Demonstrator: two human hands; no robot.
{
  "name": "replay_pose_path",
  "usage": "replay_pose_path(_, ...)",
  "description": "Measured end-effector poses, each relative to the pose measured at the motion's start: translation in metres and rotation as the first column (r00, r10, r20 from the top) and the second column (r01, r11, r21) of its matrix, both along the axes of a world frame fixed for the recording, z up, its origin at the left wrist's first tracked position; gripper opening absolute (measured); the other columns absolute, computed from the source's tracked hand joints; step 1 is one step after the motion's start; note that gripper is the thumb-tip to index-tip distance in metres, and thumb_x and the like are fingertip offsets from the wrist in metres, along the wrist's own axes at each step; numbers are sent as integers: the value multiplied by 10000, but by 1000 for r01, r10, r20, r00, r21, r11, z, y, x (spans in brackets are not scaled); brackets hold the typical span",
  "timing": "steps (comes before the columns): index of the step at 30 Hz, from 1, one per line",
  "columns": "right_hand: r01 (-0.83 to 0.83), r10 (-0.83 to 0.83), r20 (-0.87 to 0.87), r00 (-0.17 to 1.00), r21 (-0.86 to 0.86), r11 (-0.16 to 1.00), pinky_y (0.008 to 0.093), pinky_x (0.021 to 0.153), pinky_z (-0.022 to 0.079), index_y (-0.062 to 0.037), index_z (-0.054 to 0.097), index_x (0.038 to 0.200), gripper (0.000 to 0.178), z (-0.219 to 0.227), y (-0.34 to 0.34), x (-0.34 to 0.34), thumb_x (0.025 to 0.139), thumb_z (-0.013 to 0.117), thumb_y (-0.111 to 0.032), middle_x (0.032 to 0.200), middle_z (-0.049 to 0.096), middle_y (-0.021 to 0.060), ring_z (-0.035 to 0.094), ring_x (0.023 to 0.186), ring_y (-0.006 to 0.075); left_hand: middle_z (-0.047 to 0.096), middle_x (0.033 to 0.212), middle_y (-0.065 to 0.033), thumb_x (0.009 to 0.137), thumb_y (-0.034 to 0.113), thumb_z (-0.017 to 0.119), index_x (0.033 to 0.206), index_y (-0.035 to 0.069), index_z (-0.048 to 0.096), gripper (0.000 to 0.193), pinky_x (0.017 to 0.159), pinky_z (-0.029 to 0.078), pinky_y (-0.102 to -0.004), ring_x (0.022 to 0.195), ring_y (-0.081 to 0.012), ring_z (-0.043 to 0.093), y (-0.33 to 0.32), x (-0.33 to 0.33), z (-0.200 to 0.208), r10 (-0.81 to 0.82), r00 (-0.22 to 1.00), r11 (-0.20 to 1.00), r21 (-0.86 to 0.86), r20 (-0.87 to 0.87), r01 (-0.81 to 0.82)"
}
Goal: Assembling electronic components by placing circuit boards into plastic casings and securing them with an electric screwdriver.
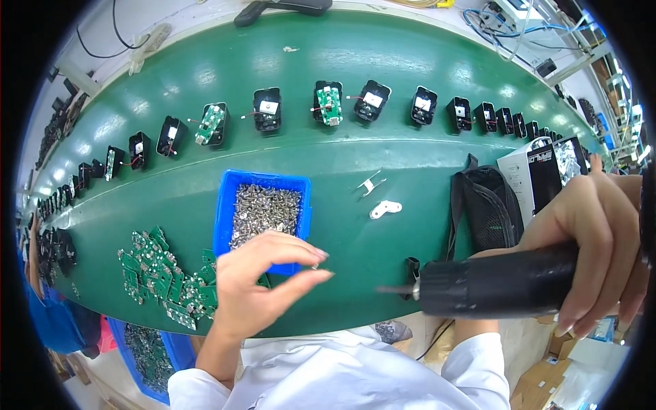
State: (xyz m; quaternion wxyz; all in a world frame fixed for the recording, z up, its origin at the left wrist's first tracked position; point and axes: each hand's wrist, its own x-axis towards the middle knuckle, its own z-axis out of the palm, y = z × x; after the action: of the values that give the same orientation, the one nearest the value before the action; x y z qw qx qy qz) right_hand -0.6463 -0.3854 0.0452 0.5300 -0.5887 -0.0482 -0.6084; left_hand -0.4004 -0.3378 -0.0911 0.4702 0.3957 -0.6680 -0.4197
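My left hand [254, 283] is over the near edge of a blue bin [222, 212] filled with small metal screws [266, 210]. Thumb and forefinger pinch a tiny shiny screw [315, 266]. In my right hand [601, 232] is a black electric screwdriver [495, 281], held level with its thin bit pointing left toward my left hand. The bit is slightly blurred. Beyond the hands lie a white plastic piece [385, 209] and a thin, pale bracket-like part [370, 184].
Black housings [267, 109] form a long curved row across the green table [342, 154]; some hold green circuit boards [328, 104]. Loose circuit boards [164, 277] are heaped at left. A black mesh pouch [486, 208] and white box [517, 181] stand right. Another person's arm [34, 253] shows far left.
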Motion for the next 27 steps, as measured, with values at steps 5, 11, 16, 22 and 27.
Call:
replay_pose_path(5, -66, 64, 21, 998, 102, 993, 330, 343, 543, -30, 639, 684, 254, -4, -3, 5, 913, 635, -139, 689, 700, 166, 597, 406, 231, 751, 933, -62, 726, -2, 834, 901, 35, 720, 212, 780, 565, -342, 828, -211, 684, 8, -16, -5, 73, 974, 955, -297, 214, -6)
replay_pose_path(11, -158, 155, 34, 987, 144, 977, 336, 350, 560, -18, 642, 654, 237, -14, -11, 7, 880, 674, -84, 699, 714, 193, 620, 411, 250, 704, 975, -66, 808, 27, 800, 969, 31, 680, 201, 773, 530, -312, 851, -205, 646, 7, -18, 19, 17, 909, 910, -384, 416, 158)
replay_pose_path(16, -280, 281, -2, 960, 21, 960, 329, 369, 569, -10, 632, 781, 182, -27, -23, 6, 892, 696, -139, 768, 728, 183, 625, 421, 241, 671, 979, -77, 847, 62, 766, 992, 24, 658, 185, 778, 505, -314, 845, -207, 619, 8, -20, 24, -11, 857, 906, -357, 516, 226)
replay_pose_path(22, -235, 235, 9, 972, 95, 967, 329, 379, 574, -18, 610, 843, 177, -28, -28, 9, 894, 700, -161, 792, 728, 180, 634, 434, 243, 663, 969, -81, 886, 82, 720, 1019, 20, 646, 164, 782, 486, -310, 830, -208, 607, 12, -24, 32, -53, 805, 928, -267, 591, 258)
replay_pose_path(27, -153, 155, 0, 988, 157, 976, 330, 387, 579, -25, 591, 894, 191, -25, -22, 4, 896, 704, -179, 812, 728, 176, 642, 445, 244, 663, 967, -76, 895, 90, 710, 1036, 27, 643, 168, 773, 481, -311, 815, -204, 601, 12, -23, 24, 9, 838, 945, -279, 546, 172)
